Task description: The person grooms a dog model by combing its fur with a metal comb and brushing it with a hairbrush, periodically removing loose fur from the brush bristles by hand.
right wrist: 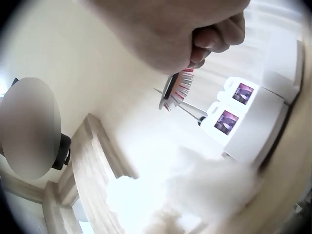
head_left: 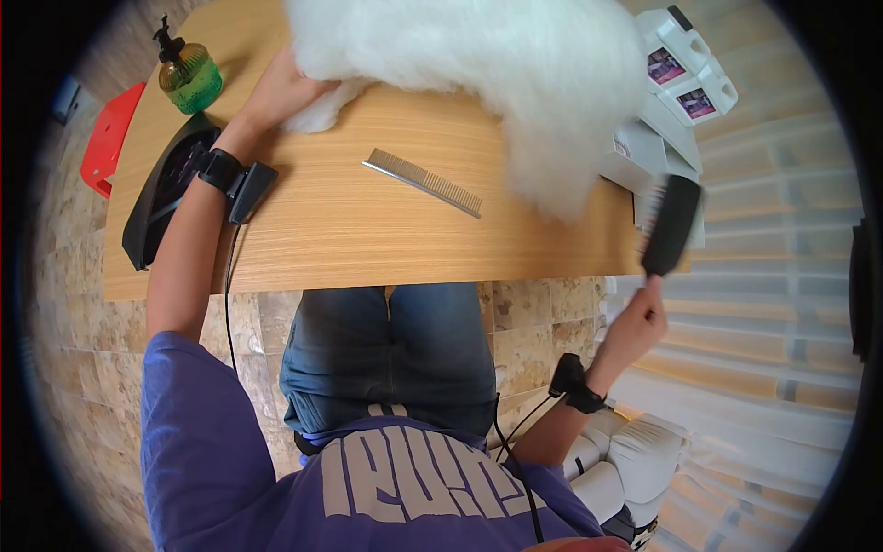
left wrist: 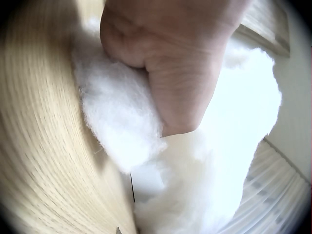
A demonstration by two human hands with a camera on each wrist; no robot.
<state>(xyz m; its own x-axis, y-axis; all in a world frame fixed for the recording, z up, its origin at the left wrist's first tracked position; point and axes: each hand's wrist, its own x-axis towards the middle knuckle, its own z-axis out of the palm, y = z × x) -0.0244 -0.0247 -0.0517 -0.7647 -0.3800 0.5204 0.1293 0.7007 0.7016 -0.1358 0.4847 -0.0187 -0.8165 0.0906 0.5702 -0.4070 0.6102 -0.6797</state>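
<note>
Apparently the step in hand is brushing: at the right of the frame, the right hand (head_left: pixel 633 331) curls round the handle of a brush (head_left: pixel 674 225), held clear of the white fur (head_left: pixel 478 46) at top centre. At upper left, the left hand (head_left: pixel 283 90) grips an end of that fur, fingertips hidden. Another stroke would call for bringing the bristles leftward while steadying the fur.

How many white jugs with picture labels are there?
2, side by side near the right end of the table: the nearer jug and the farther jug. Others may be hidden.
</note>
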